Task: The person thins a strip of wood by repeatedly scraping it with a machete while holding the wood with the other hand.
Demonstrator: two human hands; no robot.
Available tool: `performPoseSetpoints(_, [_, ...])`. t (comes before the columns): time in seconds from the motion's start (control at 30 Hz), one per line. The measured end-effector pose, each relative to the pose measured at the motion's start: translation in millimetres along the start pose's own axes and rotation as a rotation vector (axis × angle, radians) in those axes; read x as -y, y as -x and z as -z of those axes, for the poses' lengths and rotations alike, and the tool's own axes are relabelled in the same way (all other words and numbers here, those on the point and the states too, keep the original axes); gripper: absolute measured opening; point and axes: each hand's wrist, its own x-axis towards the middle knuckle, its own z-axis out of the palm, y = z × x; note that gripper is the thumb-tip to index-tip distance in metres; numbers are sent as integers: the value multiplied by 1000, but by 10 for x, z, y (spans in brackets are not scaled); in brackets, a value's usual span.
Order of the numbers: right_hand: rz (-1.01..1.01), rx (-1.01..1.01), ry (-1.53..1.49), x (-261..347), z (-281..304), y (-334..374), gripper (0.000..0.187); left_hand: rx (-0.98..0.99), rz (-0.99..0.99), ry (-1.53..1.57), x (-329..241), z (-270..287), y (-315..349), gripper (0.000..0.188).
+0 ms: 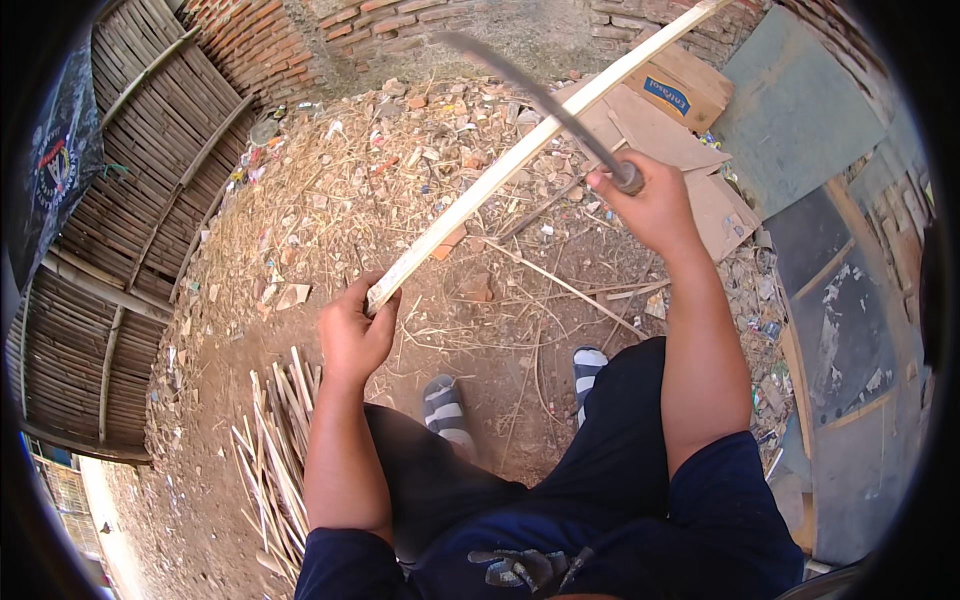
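— Over the dirt yard, what has the left hand (352, 335) got?

— It is closed round the near end of a long pale slat (520, 155), holding it up at a slant so the far end runs off toward the brick wall (400, 20).

— And the right hand (650, 205)?

— Wrapped tight on the handle of a curved blade (530, 95), raised across the slat near its middle; the blade looks blurred. I'd judge the slant keeps the slat's edge open to it.

— Anything nearby?

— Thin sticks (280, 450) lie piled by the left leg, cardboard (680, 150) beyond the right hand, and striped sandals (445, 405) below.
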Motion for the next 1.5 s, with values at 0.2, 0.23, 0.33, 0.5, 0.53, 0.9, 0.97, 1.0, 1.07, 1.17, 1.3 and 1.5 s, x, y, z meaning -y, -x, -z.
performPoseSetpoints(0.2, [333,136,136,287,-199,122,27,51,33,72,-78,-32,36,29])
performPoseSetpoints(0.23, [359,131,152,303,-248,140,27,52,40,73,-62,-34,37,29])
performPoseSetpoints(0.33, [368,126,169,322,-290,157,27,50,41,70,-8,-44,39,29])
performPoseSetpoints(0.5, [118,14,42,116,-98,26,34,59,19,38,-40,47,6,29])
performPoseSetpoints(0.53, [76,11,3,87,-28,9,38,73,18,50,-17,46,1,29])
performPoseSetpoints(0.9, [322,268,75,226,-249,123,35,208,69,86,-92,17,26,30])
performPoseSetpoints(0.97, [422,318,130,296,-331,151,35,198,64,127,-52,-2,40,31])
performPoseSetpoints(1.0, [486,265,149,286,-349,162,35,191,62,147,-35,-6,40,31])
performPoseSetpoints(1.07, [377,282,94,313,-258,152,34,158,61,135,-18,-5,38,30])
performPoseSetpoints(1.17, [186,226,8,252,-122,91,34,133,88,107,28,46,24,29])
performPoseSetpoints(1.3, [32,34,-188,2,-18,7,37,101,101,136,114,74,-10,29])
performPoseSetpoints(1.5, [37,188,-253,130,-32,75,36,138,59,207,25,102,12,28])
